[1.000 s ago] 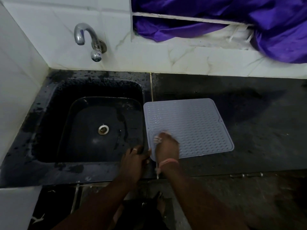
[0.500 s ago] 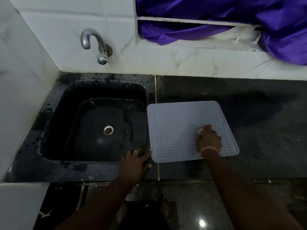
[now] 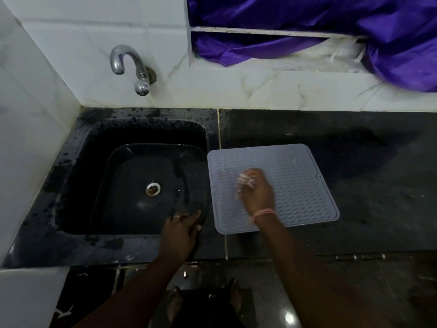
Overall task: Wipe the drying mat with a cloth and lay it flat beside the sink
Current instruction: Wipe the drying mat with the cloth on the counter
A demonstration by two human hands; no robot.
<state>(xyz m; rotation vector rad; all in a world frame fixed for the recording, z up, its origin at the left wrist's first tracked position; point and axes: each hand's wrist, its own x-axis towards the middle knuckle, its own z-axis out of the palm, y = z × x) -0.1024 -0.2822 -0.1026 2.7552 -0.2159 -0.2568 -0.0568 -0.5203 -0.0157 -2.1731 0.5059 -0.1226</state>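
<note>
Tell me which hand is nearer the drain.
Left. The left hand rests on the sink's front rim, near the drain; the right hand is farther off, on the mat.

Drying mat (image 3: pixel 295 176) matt grey, ribbed; sink (image 3: pixel 132 185) glossy black; tap (image 3: pixel 132 65) shiny metal.

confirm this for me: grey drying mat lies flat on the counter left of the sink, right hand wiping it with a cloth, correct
Not quite. The head view shows the drying mat lying flat on the counter right of the sink, not left. The right hand is wiping it with a cloth.
</note>
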